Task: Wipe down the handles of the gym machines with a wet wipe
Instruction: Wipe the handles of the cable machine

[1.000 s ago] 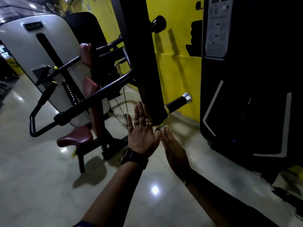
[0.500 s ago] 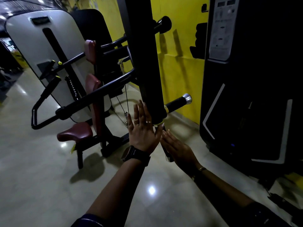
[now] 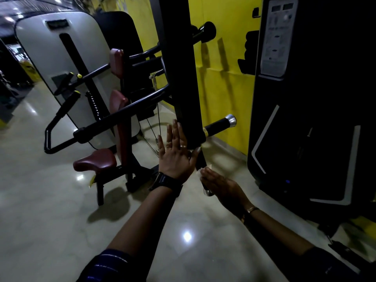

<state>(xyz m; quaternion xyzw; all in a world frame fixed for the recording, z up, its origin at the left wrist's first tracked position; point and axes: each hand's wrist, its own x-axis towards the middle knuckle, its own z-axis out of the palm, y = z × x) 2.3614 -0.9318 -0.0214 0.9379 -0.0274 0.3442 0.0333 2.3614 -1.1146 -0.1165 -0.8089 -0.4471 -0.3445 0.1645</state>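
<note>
Change sits with the right hand (image 3: pixel 221 188). Over the last second it has slid from just under the foot of the tall black upright column (image 3: pixel 183 78) down the short black lower handle (image 3: pixel 200 161) that hangs beneath that column. It now covers the handle's far end, where a bit of chrome cap peeps out under the palm. A scrap of thin white wet wipe (image 3: pixel 201 172) has come into sight at its fingertips, lying against the handle. I judge this a downward wiping stroke close to its finish, so this handle is nearly done (others wait). Whether the fingers curl round the handle or merely press the wipe on it, I cannot tell, as the palm side is hidden. The left hand (image 3: pixel 177 157) has stayed flat against the column's left face, fingers straight and spread, holding nothing. The lower handle looks dark, matt and slim, slightly off vertical, and is mostly masked by both hands. A black side handle (image 3: pixel 220 125) with a chrome cap juts out to the right of the column's foot, and neither hand is on it.
</note>
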